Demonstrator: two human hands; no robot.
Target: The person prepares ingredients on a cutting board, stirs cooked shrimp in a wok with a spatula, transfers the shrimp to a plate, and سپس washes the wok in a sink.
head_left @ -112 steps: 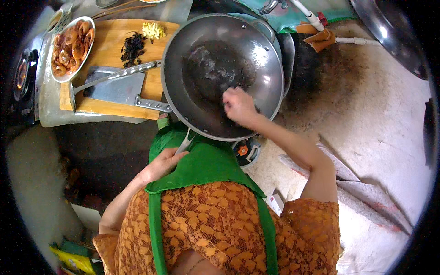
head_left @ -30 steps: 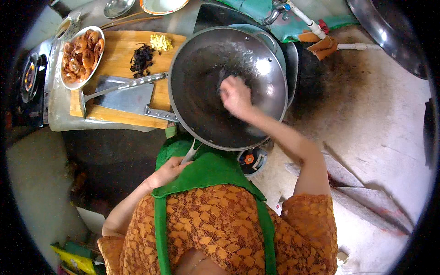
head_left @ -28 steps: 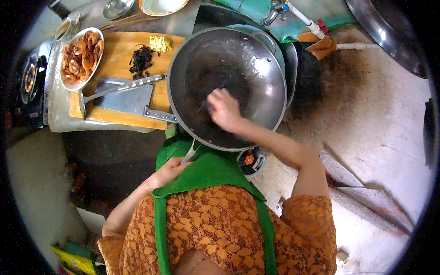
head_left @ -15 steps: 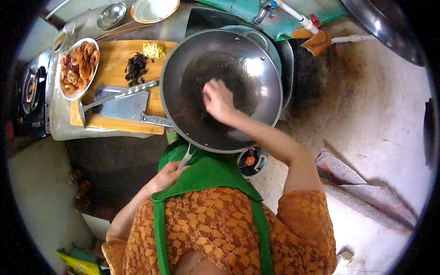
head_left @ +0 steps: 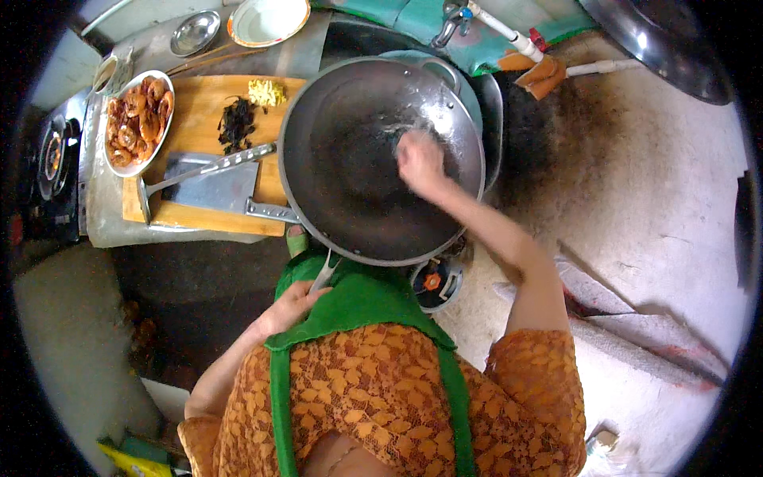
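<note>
My left hand (head_left: 292,308) is closed around the handle (head_left: 326,273) of a large dark wok (head_left: 338,175), which is tilted and held in front of me. Inside the wok, my right hand (head_left: 421,159) is closed and slightly blurred by motion, touching or very near the inner surface right of its middle. What that hand grips, if anything, is hidden. Wet, shiny streaks show on the metal beside its fingers.
Left of the wok, a wooden chopping board (head_left: 199,103) carries a cleaver (head_left: 211,189), a long-handled metal utensil (head_left: 238,157), dark chopped pieces (head_left: 236,123) and yellow minced bits (head_left: 266,92). A plate of cooked prawns (head_left: 139,123) overlaps its edge. A tap (head_left: 451,28) stands behind.
My right hand has moved to the right across the inside of the wok. The wok has shifted slightly; my left hand keeps its hold on the handle.
</note>
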